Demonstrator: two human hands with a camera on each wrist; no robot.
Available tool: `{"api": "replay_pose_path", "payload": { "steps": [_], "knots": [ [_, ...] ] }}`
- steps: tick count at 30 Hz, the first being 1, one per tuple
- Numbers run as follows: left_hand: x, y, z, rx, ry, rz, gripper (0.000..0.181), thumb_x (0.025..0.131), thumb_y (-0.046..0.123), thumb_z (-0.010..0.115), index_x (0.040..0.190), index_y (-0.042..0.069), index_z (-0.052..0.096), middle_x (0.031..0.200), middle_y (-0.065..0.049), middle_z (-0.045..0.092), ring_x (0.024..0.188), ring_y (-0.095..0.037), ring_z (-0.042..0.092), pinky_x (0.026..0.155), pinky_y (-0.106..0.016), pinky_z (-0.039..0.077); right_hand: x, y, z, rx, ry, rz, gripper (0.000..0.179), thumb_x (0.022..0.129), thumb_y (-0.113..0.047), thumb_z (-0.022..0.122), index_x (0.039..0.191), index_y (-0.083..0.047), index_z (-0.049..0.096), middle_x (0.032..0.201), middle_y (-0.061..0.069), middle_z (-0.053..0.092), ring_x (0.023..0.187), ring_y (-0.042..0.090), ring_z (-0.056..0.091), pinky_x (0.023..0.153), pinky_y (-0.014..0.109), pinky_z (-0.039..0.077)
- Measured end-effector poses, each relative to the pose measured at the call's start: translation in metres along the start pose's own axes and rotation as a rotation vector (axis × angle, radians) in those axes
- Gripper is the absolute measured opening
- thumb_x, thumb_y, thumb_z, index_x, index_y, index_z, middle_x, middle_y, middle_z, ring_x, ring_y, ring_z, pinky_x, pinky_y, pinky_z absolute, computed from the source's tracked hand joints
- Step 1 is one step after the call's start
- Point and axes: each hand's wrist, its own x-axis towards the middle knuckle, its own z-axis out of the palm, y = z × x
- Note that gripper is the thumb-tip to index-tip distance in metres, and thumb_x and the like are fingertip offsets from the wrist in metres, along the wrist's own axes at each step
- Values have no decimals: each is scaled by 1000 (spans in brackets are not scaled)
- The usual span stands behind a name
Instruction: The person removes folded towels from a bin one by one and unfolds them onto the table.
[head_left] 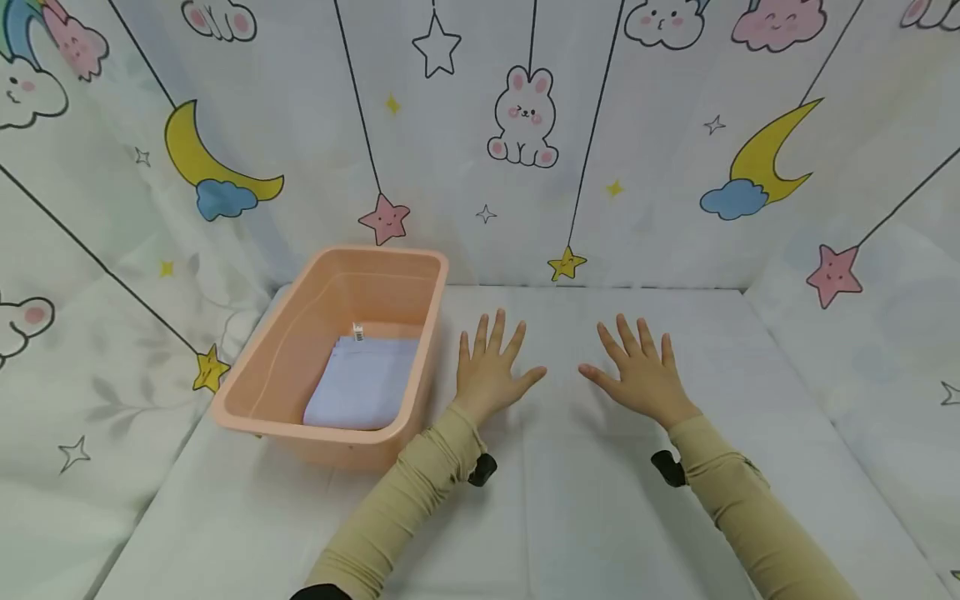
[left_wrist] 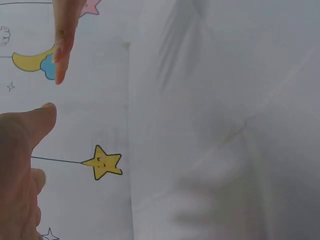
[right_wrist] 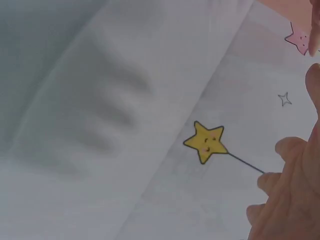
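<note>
My left hand (head_left: 489, 372) is held over the white table with its fingers spread and nothing in it, just right of the peach plastic basin (head_left: 405, 429). Level with it on the right, my right hand (head_left: 643, 377) also has its fingers fanned out and holds nothing. The thumbs point towards each other across a gap. Inside the basin lies a folded light-blue cloth (head_left: 362, 387) with a small white tag (head_left: 358, 332) at its far edge. In the right wrist view the right hand (right_wrist: 292, 190) appears at the right edge, its shadow on the white surface.
The white-covered table (head_left: 570, 517) runs back to a white curtain (head_left: 465, 133) printed with moons, stars, clouds and a rabbit. More of this curtain closes in the left and right sides. The basin stands at the table's left side.
</note>
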Motion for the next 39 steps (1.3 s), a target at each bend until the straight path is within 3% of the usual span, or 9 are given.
{"api": "replay_pose_path", "payload": {
  "steps": [5,9,12,20,26,32,39],
  "knots": [
    [-4,5,-14,25,13,5,69,89,67,36,147,30,27,158,0,12,147,-25,1,116,-55,5,-3,-14,-18,-5,-51,-9,81,88,-69,32,150,-18,19,157,16,2,142,45,-6,108,68,-8],
    [-13,12,-33,48,61,38,53,91,57,44,132,24,53,147,-2,41,143,-26,24,115,-54,18,-9,-28,-41,-52,-66,-29,70,90,-61,40,144,-16,35,155,19,15,140,48,11,107,70,1],
    [-21,17,-49,60,129,72,41,91,49,50,118,21,63,132,-2,56,135,-26,40,112,-53,26,-12,-39,-62,-88,-61,-43,61,91,-54,46,140,-17,44,152,20,24,135,49,23,106,71,7],
    [-54,19,-83,58,267,105,32,91,43,53,108,20,66,119,-1,63,118,-21,55,108,-51,33,-19,-68,-101,-99,-56,-79,53,93,-49,46,135,-17,51,142,21,42,123,48,43,104,67,21],
    [-72,1,-106,22,392,119,30,89,40,58,106,17,68,111,-2,66,108,-24,61,104,-51,37,-19,-101,-126,-34,-44,-131,55,93,-50,46,137,-17,48,141,21,43,125,45,45,94,62,40],
    [-90,-29,-122,-28,567,97,26,86,34,64,101,14,70,105,-5,69,101,-26,64,101,-53,39,-7,-140,-137,88,-58,-210,56,91,-54,47,138,-22,47,144,12,43,132,34,41,101,57,39],
    [-118,-61,-128,-44,616,-7,28,85,31,65,107,13,67,120,-9,63,111,-31,58,105,-57,33,8,-190,-137,185,-20,-311,50,90,-49,52,133,-24,51,137,2,50,127,22,48,101,44,42]
  ]
}}
